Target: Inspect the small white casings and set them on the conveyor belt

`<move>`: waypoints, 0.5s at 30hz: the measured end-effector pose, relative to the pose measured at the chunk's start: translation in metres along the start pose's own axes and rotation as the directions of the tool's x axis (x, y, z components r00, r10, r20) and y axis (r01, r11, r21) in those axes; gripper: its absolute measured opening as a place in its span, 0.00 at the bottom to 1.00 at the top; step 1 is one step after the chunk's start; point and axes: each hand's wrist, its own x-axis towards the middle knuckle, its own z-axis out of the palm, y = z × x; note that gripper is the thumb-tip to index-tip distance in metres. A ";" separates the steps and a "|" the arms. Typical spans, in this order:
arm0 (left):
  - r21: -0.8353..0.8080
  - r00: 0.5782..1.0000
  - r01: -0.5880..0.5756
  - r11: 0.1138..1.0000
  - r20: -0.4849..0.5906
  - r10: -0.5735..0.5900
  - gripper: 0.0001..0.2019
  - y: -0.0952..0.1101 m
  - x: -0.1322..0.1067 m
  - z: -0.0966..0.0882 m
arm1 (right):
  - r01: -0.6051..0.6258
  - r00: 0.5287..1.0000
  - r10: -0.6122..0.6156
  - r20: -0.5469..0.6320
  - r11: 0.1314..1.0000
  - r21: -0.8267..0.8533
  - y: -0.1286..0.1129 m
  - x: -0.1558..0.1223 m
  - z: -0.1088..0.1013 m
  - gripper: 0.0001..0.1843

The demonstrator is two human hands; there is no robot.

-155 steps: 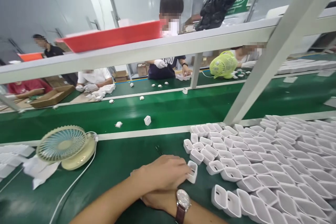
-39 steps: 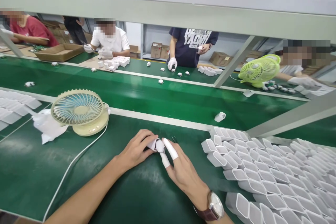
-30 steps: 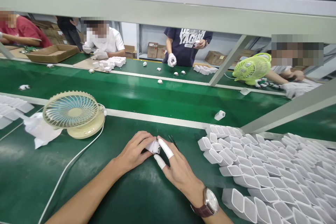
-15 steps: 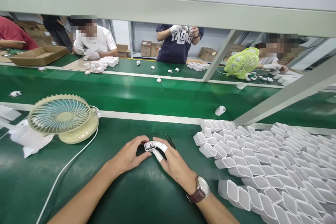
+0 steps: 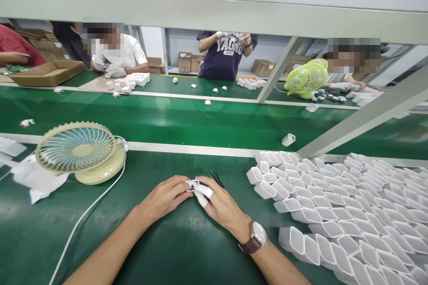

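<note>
Both hands rest on the green mat and meet over a small white plastic shell. My left hand curls round its left side. My right hand, with white finger cots on thumb and forefinger and a wristwatch on the wrist, pinches its right end. Black tweezers lie just beyond my right fingers. To the right spreads a big batch of empty white shells in close rows.
A cream desk fan with a white cable stands at the left, crumpled white paper beside it. A green conveyor belt carries a lone white shell. Several people work across it beside a green fan. A shelf beam crosses overhead.
The shell was turned between my fingertips and now lies lower on the mat, both hands closed more tightly over it. The lone shell on the conveyor has drifted right.
</note>
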 end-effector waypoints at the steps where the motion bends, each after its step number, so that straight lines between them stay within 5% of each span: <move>1: 0.003 1.000 0.000 1.000 0.001 0.000 0.07 0.001 0.000 -0.001 | 0.012 1.000 -0.012 -0.009 1.000 -0.006 0.000 0.000 0.000 0.22; 15: -0.069 0.997 0.051 0.996 -0.059 -0.055 0.06 0.010 0.003 0.001 | -0.046 0.998 0.047 -0.030 0.999 0.025 -0.005 0.005 0.003 0.25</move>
